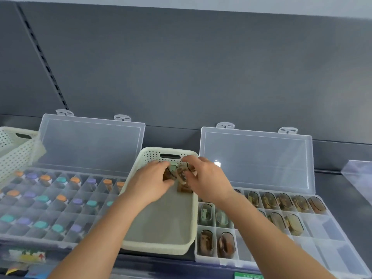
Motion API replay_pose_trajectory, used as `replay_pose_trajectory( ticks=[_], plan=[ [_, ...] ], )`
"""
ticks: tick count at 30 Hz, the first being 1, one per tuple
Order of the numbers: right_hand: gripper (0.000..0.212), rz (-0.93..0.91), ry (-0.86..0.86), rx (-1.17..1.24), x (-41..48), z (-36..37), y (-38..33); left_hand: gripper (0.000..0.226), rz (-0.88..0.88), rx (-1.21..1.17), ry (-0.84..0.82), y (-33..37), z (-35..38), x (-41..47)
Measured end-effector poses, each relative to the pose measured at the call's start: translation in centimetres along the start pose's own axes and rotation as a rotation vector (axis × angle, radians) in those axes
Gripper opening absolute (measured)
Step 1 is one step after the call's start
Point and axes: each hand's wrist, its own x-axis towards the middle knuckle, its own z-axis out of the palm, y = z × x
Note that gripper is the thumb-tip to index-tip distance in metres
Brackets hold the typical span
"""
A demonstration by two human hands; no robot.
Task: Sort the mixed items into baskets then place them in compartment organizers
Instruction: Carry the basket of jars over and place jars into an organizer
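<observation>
While both hands work at the far end of the cream basket (161, 248), the step in hand looks like gathering brown oval pieces (182, 171) for the right compartment organizer (326, 226). Left hand (151, 178): fingers curled round one or two pieces at the cluster's left side. Right hand (205, 176): fingers bent over the cluster's right side, pinching at least one; exact count lost to blur. One more loose piece (184, 189) lies on the basket floor just below the hands. The basket sits on the bench between two open organizers. Right organizer: near-left cells and back rows hold like pieces, one per cell; cells toward the near right look vacant. Left organizer (60, 220) holds colour-capped vials (43, 198). A second basket (18, 150) leans at far left. To do it well, by my judgement: take few pieces per hand so none slips, lift clear of the basket wall, carry right, and seat each lengthwise in its own vacant cell, matching the filled rows; then come back for the one on the floor.
</observation>
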Motion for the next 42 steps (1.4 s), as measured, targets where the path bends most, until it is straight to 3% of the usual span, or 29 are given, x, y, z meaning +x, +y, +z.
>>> replay_pose_trajectory(
  ticks=[5, 10, 17, 24, 29, 32, 42],
  plan=[
    [0.042, 0.08, 0.085, 0.096, -2.5, -3.2, 2.2, 0.046, 0.046, -0.241, 0.136, 4.0, -0.4, -0.7],
    [0.047, 0.114, 0.115, 0.096, -6.9, -6.8, 5.6, 0.046, 0.077, -0.47, 0.118, 10.4, 0.8, -1.8],
    [0.045, 0.233, 0.207, 0.043, -13.6, -11.9, 11.8, 0.042, 0.191, -0.542, 0.071, 19.6, 3.7, -4.0],
    [0.045, 0.311, 0.266, -0.026, -18.9, -15.2, 17.0, 0.057, 0.298, -0.414, 0.04, 26.8, 7.2, -5.3],
    [0.041, 0.333, 0.226, -0.105, -20.9, -16.0, 19.9, 0.047, 0.357, -0.26, -0.01, 30.0, 9.5, -5.2],
    [0.04, 0.332, 0.181, -0.141, -21.2, -15.9, 20.9, 0.039, 0.337, -0.185, -0.019, 30.8, 10.7, -5.0],
    [0.02, 0.334, -0.015, -0.236, -20.0, -14.5, 22.2, 0.05, 0.262, -0.03, -0.066, 31.1, 13.2, -3.5]
  ],
)
